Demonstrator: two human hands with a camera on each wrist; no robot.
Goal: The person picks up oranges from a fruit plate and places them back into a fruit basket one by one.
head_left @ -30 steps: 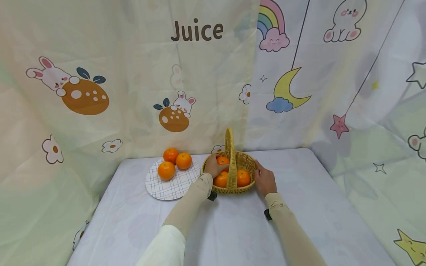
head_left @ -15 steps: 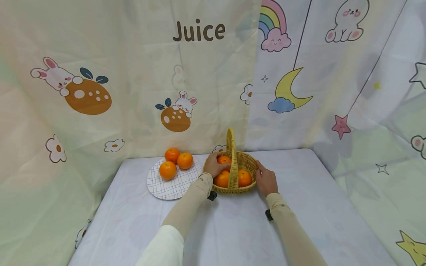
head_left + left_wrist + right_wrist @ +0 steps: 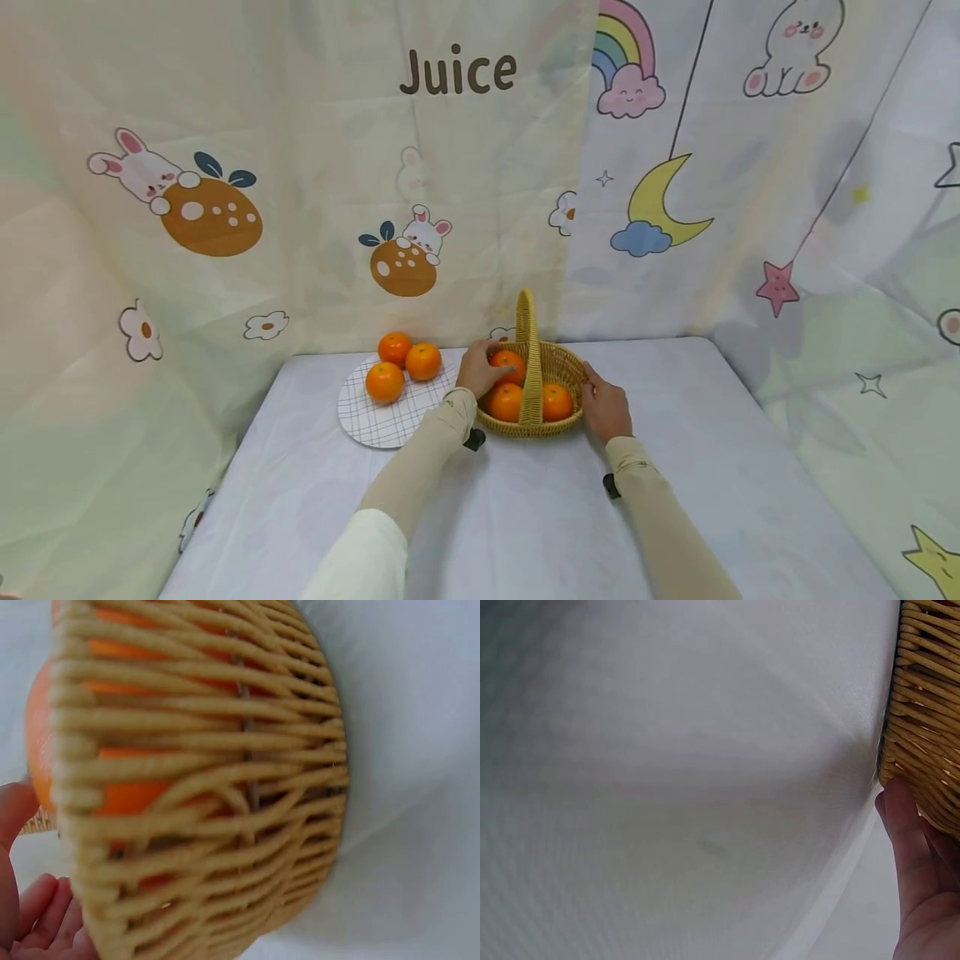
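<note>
In the head view a yellow wicker basket (image 3: 564, 360) with a tall handle stands on the table, with several orange citrus fruits showing inside, three of them plainly. My left hand (image 3: 477, 370) is at the basket's left rim. Its thumb reaches toward the rear-left orange (image 3: 508, 366), and its other fingers are partly hidden. In the left wrist view those fingers lie relaxed beyond the basket wall (image 3: 187, 742), with the thumb near an orange (image 3: 39, 742). My right hand (image 3: 606, 408) holds the basket's right rim. The right wrist view shows its fingers (image 3: 907, 840) against the weave.
A round white plate (image 3: 367, 427) with a blue grid stands left of the basket and bears three oranges (image 3: 385, 383). A white cloth covers the table (image 3: 517, 517). Printed curtains (image 3: 480, 183) hang close behind the table's back edge and along both sides.
My left hand has drawn back leftward from the rear-left orange, uncovering more of it. My right hand keeps its place on the basket. The whole head view has shifted slightly.
</note>
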